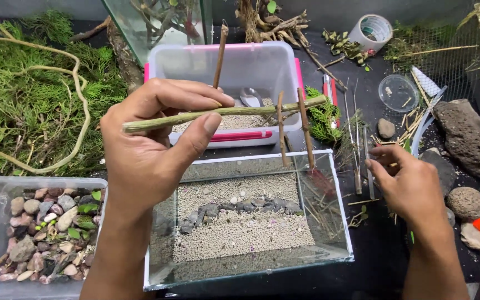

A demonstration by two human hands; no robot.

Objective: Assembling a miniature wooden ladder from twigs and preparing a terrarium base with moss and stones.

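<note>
From the head view, I have my left hand (151, 139) raised at about ten o'clock of the glass tank (248, 219), thumb and fingers pinched closed on a green stick frame (223, 114): one long horizontal stick with thinner brown twigs (281, 128) crossing it, two of which hang down toward the tank's far edge. My right hand (406, 186) sits at three o'clock of the tank, fingers loosely curled among loose thin sticks (356, 150) on the dark table (373, 261); I cannot tell whether it actually grips one. Inside the tank, I judge the base work done: pale gravel is spread across the floor and a curved line of grey stones (240, 208) crosses it. The frame looks only partly built and is not yet set in. At seven o'clock a clear tub of pebbles (40, 228) waits, at twelve a plastic box (229, 72) with gravel and a spoon.
</note>
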